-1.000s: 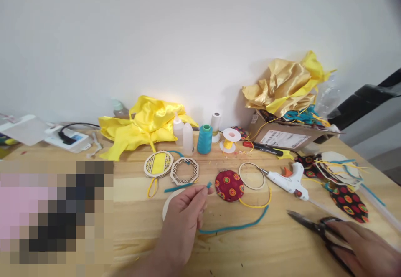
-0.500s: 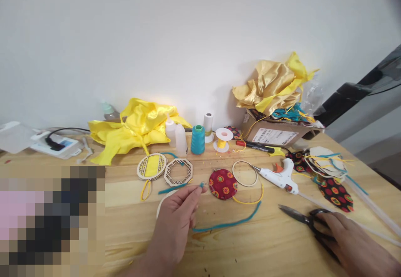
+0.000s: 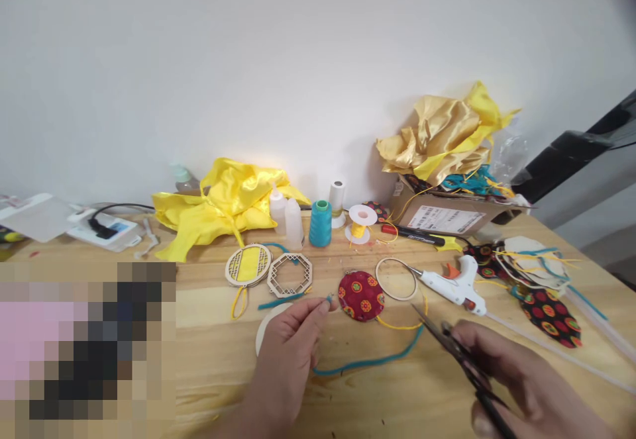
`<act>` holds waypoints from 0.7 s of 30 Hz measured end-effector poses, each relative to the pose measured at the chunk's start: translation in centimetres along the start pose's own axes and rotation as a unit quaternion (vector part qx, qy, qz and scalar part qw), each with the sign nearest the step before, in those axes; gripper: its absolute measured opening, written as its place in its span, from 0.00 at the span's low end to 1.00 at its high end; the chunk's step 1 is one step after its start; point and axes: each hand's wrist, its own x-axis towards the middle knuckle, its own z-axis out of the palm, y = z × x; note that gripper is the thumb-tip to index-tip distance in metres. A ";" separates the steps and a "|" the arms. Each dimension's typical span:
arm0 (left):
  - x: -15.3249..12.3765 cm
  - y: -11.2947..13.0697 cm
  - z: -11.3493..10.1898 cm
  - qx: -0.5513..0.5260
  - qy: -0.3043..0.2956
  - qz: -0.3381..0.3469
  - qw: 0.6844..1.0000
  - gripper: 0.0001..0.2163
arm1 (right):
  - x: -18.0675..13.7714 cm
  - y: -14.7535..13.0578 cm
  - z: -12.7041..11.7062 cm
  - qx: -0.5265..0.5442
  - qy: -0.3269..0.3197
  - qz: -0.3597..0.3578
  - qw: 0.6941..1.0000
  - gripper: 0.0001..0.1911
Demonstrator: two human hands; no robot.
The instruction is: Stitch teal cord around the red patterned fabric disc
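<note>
Between thumb and forefinger, my left hand (image 3: 293, 343) pinches the end of a teal cord (image 3: 370, 363), whose length curves away to the right across the wood. A pale round disc (image 3: 263, 333) is partly covered by that hand. My right hand (image 3: 517, 373) is closed on dark scissors (image 3: 460, 353), lifted off the table with their tips toward the upper left. Just beyond my left hand lies a red floral fabric disc (image 3: 362, 296) with a yellow cord loop. A plain wooden ring (image 3: 396, 279) rests beside it.
A white glue gun (image 3: 450, 283) lies at right, near patterned fabric pieces (image 3: 551, 316). Along the wall stand a teal thread cone (image 3: 320, 224), a yellow spool (image 3: 362, 224), yellow satin (image 3: 223, 200) and a cardboard box (image 3: 437, 212). Lattice frames (image 3: 291, 275) sit behind my left hand.
My right hand has picked the scissors up from the table and brought them left, closer to the cord. My left hand keeps its pinch. The view has shifted slightly.
</note>
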 end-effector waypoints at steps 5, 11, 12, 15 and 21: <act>0.0 0.1 0.0 0.006 0.006 0.010 1.000 0.12 | 2.6 -4.6 1.3 -0.008 -0.106 0.029 0.994 0.22; -0.2 0.4 0.1 0.020 -0.006 0.023 1.000 0.11 | 3.7 -4.6 1.7 -0.111 -0.176 0.007 0.978 0.06; -0.2 0.4 0.1 0.030 -0.007 0.026 0.999 0.11 | 3.7 -4.4 1.9 -0.118 -0.175 0.005 0.977 0.07; -0.3 0.3 0.0 0.067 -0.014 0.035 0.997 0.11 | 4.0 -4.2 2.3 -0.106 -0.170 -0.010 0.980 0.08; -0.4 0.2 -0.3 0.099 -0.060 0.033 0.993 0.12 | 4.9 -5.1 3.1 -0.088 -0.149 -0.027 0.985 0.16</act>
